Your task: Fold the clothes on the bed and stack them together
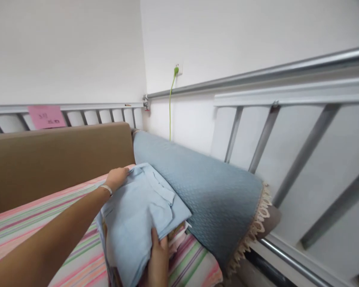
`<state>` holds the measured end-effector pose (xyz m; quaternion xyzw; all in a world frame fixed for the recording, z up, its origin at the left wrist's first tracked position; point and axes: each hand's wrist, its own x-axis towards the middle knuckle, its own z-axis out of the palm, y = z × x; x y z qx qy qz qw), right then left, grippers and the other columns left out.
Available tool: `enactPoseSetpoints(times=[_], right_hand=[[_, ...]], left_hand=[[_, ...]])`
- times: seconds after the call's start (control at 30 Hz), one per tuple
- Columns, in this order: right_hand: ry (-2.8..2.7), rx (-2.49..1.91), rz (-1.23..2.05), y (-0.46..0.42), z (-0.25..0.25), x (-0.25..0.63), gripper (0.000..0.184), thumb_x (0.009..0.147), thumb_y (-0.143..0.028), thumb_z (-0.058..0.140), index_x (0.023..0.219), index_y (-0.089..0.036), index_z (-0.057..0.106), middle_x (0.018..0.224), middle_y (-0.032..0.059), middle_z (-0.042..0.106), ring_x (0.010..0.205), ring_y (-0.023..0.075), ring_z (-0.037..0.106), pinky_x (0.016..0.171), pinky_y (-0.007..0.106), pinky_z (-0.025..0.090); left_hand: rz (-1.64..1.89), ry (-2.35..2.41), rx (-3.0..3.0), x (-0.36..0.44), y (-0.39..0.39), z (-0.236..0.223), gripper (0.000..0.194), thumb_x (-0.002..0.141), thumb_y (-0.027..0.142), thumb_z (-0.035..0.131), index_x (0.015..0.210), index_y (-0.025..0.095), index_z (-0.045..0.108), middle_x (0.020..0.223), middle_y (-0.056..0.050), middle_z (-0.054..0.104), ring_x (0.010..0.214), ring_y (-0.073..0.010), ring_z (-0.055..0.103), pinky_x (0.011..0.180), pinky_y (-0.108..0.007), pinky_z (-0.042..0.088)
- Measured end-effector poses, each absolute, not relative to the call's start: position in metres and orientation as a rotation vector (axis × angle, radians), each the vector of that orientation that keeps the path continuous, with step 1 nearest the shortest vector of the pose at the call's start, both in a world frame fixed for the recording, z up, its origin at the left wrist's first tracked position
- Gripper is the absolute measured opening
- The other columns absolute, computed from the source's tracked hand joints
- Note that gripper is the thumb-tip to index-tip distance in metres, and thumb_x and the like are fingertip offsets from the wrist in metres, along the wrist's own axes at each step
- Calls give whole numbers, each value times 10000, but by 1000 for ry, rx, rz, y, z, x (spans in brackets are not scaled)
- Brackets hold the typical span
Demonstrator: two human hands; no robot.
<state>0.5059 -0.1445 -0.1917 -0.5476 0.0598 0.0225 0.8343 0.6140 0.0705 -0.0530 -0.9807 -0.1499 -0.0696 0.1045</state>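
Note:
A light blue folded garment (137, 211), apparently a shirt, lies on top of a small stack of folded clothes on the seat. My left hand (117, 178), a silvery bracelet at its wrist, pinches the garment's far left corner. Along the near right edge, my right hand (159, 255) grips the same cloth, thumb on top and the other fingers mostly hidden. Beneath it, patterned and pale folded fabrics (179, 235) peek out on the right side. The stack rests on a striped pink, green and white cover (74, 223).
A blue quilted armrest cover (197, 175) with lace trim borders the stack on the right. Behind stands a brown backrest (62, 155). White radiators (326, 139) and a metal pipe (257, 75) line the walls. A green cord (170, 103) hangs from a socket; a pink note (46, 116) is at left.

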Motion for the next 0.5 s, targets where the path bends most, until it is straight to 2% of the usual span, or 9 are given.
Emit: enactPoseSetpoints(times=[0.13,0.33,0.5], right_hand=[[153,-1048,143,-149,-197,511,625,717,-507,633,1254,-202,539,1291,74,571,1227,219,472,1014,334,373],[225,-734,346,-155,-166,507,846,703,-537,653,1414,-267,282,1329,103,534,1093,231,582,784,336,516],[271,-838,399,-160,-165,508,847,680,-593,650,1396,-282,323,1401,80,460,1144,221,548,795,313,522]], left_hand=[[-137,-405,-2917,632,83,-86,375,914,332,343,1035,144,644,1049,-182,671,988,-293,623,808,-364,449],[-161,-393,-3030,642,107,-64,347,861,402,448,1017,185,669,1082,-139,669,1057,-313,588,898,-397,413],[-208,-494,-3229,631,125,-81,414,840,433,473,1093,154,645,1153,-135,651,1076,-279,587,906,-335,429]])
